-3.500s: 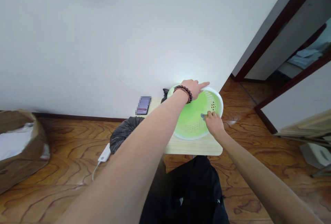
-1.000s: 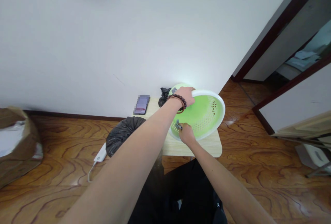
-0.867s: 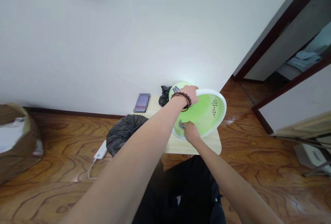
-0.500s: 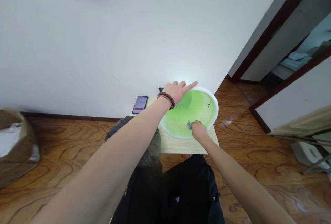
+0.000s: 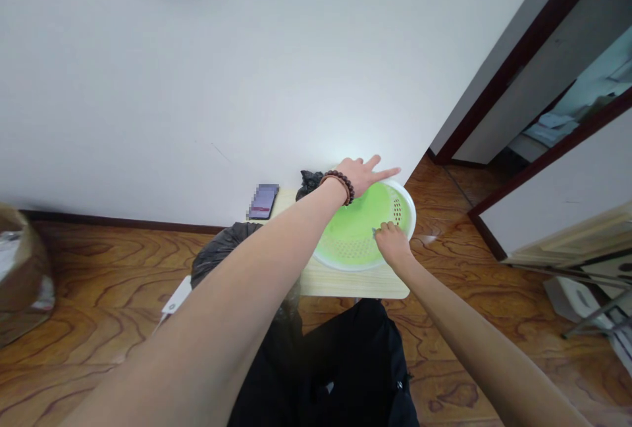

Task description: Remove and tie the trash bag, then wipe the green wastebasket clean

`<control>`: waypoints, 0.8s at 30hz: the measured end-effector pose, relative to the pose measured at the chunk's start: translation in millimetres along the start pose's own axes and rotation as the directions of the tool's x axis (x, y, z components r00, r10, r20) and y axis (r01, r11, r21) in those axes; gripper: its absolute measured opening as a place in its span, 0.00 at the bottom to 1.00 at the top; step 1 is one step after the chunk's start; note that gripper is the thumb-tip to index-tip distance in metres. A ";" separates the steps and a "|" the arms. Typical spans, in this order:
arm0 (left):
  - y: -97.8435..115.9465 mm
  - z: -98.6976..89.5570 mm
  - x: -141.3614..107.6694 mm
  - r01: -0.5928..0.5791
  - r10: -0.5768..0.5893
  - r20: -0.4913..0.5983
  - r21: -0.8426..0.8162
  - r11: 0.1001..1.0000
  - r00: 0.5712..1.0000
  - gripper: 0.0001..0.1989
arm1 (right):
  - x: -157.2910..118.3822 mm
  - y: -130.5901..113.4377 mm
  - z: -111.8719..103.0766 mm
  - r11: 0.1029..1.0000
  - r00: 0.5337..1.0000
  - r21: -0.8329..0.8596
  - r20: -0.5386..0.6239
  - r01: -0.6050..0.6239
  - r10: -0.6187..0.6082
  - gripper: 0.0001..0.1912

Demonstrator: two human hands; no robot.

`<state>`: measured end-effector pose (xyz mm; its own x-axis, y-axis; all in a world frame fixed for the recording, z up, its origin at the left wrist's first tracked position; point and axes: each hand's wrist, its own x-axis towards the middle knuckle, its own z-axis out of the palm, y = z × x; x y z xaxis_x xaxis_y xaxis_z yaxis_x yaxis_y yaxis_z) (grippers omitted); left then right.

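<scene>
A round green plastic basket (image 5: pixel 340 229) with a white rim and rows of holes in its wall stands on a small pale wooden table (image 5: pixel 345 284). My left hand (image 5: pixel 363 175), a dark bead bracelet on its wrist, lies over the far rim with its fingers spread apart. Inside the basket, near the right wall, my right hand (image 5: pixel 392 243) is closed on a small crumpled grey cloth (image 5: pixel 374 233). Only a bit of the cloth shows past the fingers; the rest is hidden. The left forearm covers the left part of the basket.
A phone (image 5: pixel 264 202) lies at the table's far left corner. Black crumpled plastic (image 5: pixel 310 182) sits behind the basket, and a black bag (image 5: pixel 217 252) is left of the table. A white power strip (image 5: pixel 176 297) and a cardboard box (image 5: pixel 29 282) are on the left; a wall rises behind.
My left hand has shifted right along the far rim, with fingers more spread. My right hand, with the grey cloth, has moved right and slightly up within the basket. The view has shifted slightly.
</scene>
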<state>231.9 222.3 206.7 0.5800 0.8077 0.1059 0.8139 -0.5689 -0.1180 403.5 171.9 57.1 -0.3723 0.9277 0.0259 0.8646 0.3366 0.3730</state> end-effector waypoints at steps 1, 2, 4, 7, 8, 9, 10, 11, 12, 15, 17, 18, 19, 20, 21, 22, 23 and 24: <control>0.6 0.5 6.9 -0.042 0.042 0.023 -0.021 0.999 0.999 0.33 | -2.1 3.7 2.5 1.000 1.000 -0.013 -0.003 0.006 -0.006 0.14; 0.3 1.7 13.3 -0.067 0.068 0.029 -0.046 0.997 0.997 0.32 | -4.0 7.9 5.0 0.999 1.000 -0.027 -0.016 0.018 -0.019 0.14; -1.5 5.4 24.6 -0.070 0.074 0.030 -0.116 0.991 0.997 0.29 | -6.1 16.6 9.7 0.997 0.997 -0.056 -0.059 0.049 -0.052 0.13; -3.6 10.9 39.0 -0.013 0.038 0.086 -0.272 0.962 0.996 0.27 | -4.6 26.0 15.9 0.995 0.993 -0.080 -0.089 0.067 -0.074 0.12; -3.8 12.2 42.9 0.009 0.033 0.128 -0.312 0.950 0.991 0.26 | -2.9 27.5 17.5 0.995 0.994 -0.081 -0.088 0.061 -0.068 0.12; -3.8 13.0 46.3 0.029 0.029 0.164 -0.337 0.941 0.986 0.26 | -0.8 28.1 18.3 0.995 0.994 -0.078 -0.085 0.060 -0.067 0.12; -3.5 13.4 49.1 0.048 0.021 0.192 -0.347 0.937 0.981 0.25 | 1.8 28.2 18.3 0.995 0.994 -0.074 -0.084 0.069 -0.075 0.13; -3.0 13.5 51.4 0.067 0.009 0.213 -0.347 0.935 0.977 0.24 | 4.9 27.7 17.2 0.994 0.992 -0.070 -0.087 0.088 -0.094 0.13; -2.2 13.5 53.2 0.085 -0.007 0.223 -0.342 0.936 0.975 0.23 | 8.6 26.9 14.7 0.991 0.988 -0.066 -0.095 0.119 -0.125 0.13; 2.0 13.6 57.4 0.132 -0.053 0.236 -0.331 0.934 0.970 0.25 | 23.5 26.3 1.1 0.971 0.961 -0.060 -0.141 0.233 -0.240 0.14; 6.6 14.4 60.3 0.146 -0.062 0.253 -0.327 0.934 0.965 0.27 | 34.3 30.1 -8.1 0.959 0.945 -0.057 -0.166 0.277 -0.282 0.16; 9.2 14.8 61.8 0.146 -0.061 0.258 -0.326 0.934 0.964 0.27 | 38.6 33.9 -10.7 0.959 0.944 -0.057 -0.170 0.277 -0.283 0.16; 11.9 15.1 63.1 0.141 -0.055 0.258 -0.327 0.935 0.965 0.27 | 41.4 38.8 -11.3 0.964 0.950 -0.060 -0.165 0.260 -0.266 0.17; 14.5 15.2 64.2 0.133 -0.049 0.252 -0.327 0.936 0.966 0.27 | 42.5 44.5 -9.5 0.972 0.960 -0.062 -0.151 0.228 -0.235 0.17; 16.9 15.0 64.9 0.124 -0.043 0.244 -0.327 0.937 0.969 0.26 | 41.4 50.7 -5.6 0.980 0.972 -0.061 -0.130 0.189 -0.196 0.18; 19.0 14.5 65.3 0.119 -0.040 0.239 -0.327 0.938 0.970 0.25 | 38.4 56.7 0.1 0.987 0.982 -0.056 -0.105 0.152 -0.157 0.18; 20.6 13.9 65.4 0.118 -0.038 0.240 -0.328 0.937 0.970 0.25 | 33.8 61.8 7.3 0.992 0.989 -0.046 -0.079 0.120 -0.123 0.17; 21.8 13.2 65.4 0.120 -0.038 0.245 -0.330 0.936 0.969 0.24 | 28.0 65.5 15.2 0.995 0.993 -0.030 -0.056 0.098 -0.100 0.17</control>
<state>287.2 264.7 198.0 0.5222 0.8421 -0.1349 0.8434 -0.4865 0.2279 454.8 222.5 68.2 -0.4751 0.8790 0.0400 0.8132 0.4213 0.4016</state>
